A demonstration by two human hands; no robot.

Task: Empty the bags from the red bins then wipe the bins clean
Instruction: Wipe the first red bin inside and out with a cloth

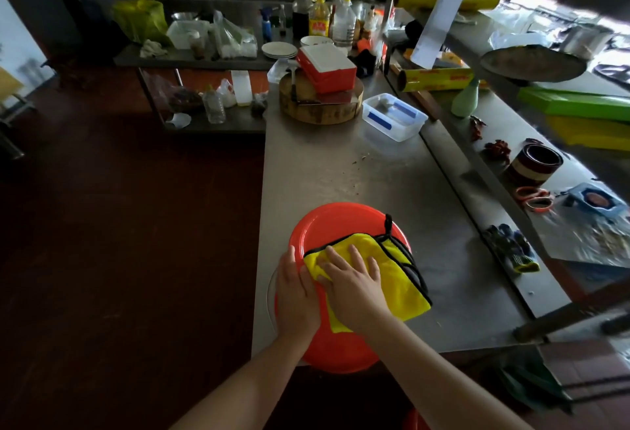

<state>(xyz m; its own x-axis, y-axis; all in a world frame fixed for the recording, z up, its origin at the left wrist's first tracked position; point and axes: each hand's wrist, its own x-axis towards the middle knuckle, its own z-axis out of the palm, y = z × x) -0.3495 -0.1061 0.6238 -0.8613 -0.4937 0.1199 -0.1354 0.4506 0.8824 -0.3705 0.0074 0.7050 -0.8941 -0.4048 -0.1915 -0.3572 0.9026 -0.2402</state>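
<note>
A round red bin (332, 221) lies upside down at the near edge of the steel table (341, 170), its flat bottom facing up. A yellow cloth (399, 279) with black trim is spread over the bin's bottom. My right hand (351, 279) presses flat on the cloth, fingers spread. My left hand (295, 296) grips the bin's left side and holds it steady. Part of another red thing (414, 421) shows at the bottom edge, below the table.
Farther along the table stand a clear plastic box (393, 121), a round wooden chopping block (320, 102) and red lidded boxes (325, 68) on it. A raised shelf (511, 170) with tape, scissors and gloves runs along the right. Dark floor lies to the left.
</note>
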